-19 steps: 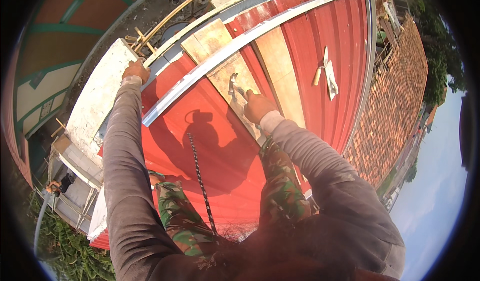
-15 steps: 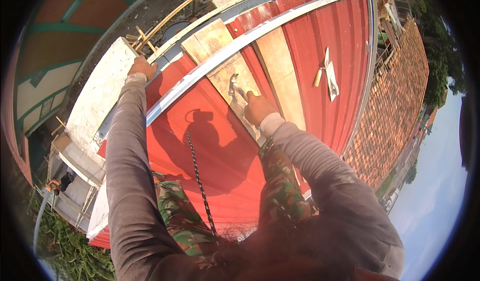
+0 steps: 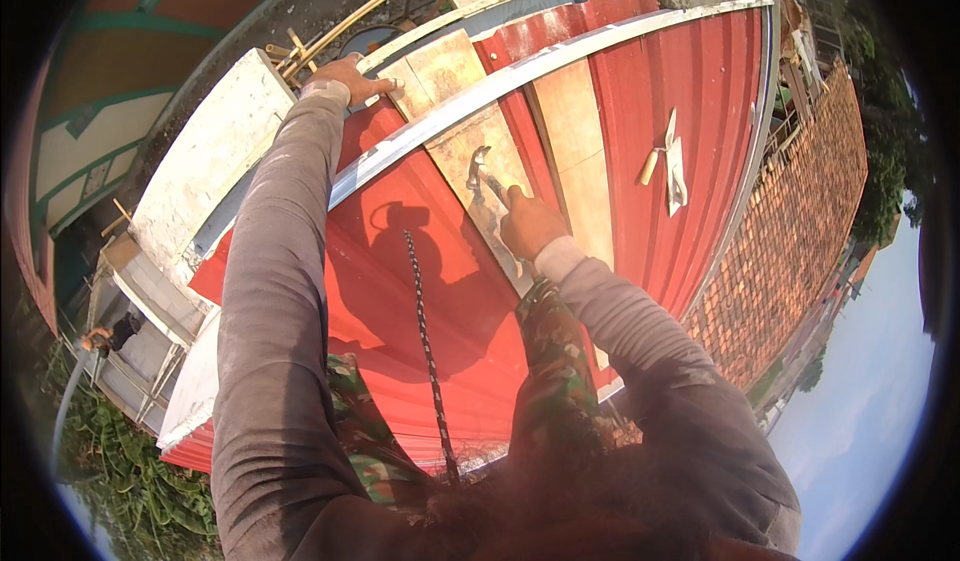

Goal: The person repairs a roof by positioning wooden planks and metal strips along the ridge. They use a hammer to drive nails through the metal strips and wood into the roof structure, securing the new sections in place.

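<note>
My right hand [image 3: 532,225] is wrapped round the handle of a claw hammer [image 3: 478,167]. The hammer's head is over a worn wooden plank [image 3: 474,137] on the red corrugated roof sheets [image 3: 440,306]. At the far left, my left hand [image 3: 345,78] rests by the roof's edge with its fingers stretched out to the right; the fingertips look whitish, and no held thing can be made out. Between the two hands, a long pale metal strip [image 3: 405,142] runs across the sheets and planks.
A trowel [image 3: 652,164] and a pale flat piece [image 3: 677,177] lie on the red sheets to the right. A black-and-white rope [image 3: 425,346] hangs between my camouflage-clad legs. Left stands a white wall [image 3: 215,156]; a tiled roof [image 3: 785,201] slopes away at right.
My left hand has shifted right and farther away along the edge, and its fingers now reach out. The hammer stays in my right hand, over the plank. The view has shifted slightly.
</note>
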`<state>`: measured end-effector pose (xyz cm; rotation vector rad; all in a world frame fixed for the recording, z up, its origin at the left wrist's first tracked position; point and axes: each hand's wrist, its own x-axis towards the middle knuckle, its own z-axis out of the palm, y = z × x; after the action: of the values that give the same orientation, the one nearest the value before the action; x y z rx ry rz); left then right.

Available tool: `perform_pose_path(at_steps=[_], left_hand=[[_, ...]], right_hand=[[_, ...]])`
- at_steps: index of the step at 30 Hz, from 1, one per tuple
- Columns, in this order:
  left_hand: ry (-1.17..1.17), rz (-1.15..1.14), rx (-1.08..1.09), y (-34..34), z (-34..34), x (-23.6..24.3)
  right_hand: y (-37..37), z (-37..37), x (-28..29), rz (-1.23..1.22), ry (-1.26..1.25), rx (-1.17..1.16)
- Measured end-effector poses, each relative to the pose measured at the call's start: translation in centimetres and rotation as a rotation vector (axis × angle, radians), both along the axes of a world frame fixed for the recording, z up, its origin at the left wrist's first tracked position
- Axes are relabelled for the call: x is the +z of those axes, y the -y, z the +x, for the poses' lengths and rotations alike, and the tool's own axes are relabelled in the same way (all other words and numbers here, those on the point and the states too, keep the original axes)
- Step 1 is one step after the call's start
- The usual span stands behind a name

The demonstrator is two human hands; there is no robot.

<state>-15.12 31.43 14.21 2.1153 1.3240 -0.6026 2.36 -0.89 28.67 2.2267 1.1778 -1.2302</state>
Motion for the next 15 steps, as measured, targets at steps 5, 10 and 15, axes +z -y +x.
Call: perform_pose_path(at_steps=[5,10,15], left_hand=[[-0.133,-0.228,0.060,-0.8,4.6,2.5],[-0.127,-0.043,0.066,-0.1,4.5,0.4],[0.008,-0.201,0.101,-1.2,4.2,-0.2]], right_hand=[[0.0,0.4,0.2,-0.012,-0.003,-0.006],[-0.1,0.5,0.7,-0.023,-0.003,-0.002],[0.2,0.8,0.4,0.001,-0.017,-0.052]])
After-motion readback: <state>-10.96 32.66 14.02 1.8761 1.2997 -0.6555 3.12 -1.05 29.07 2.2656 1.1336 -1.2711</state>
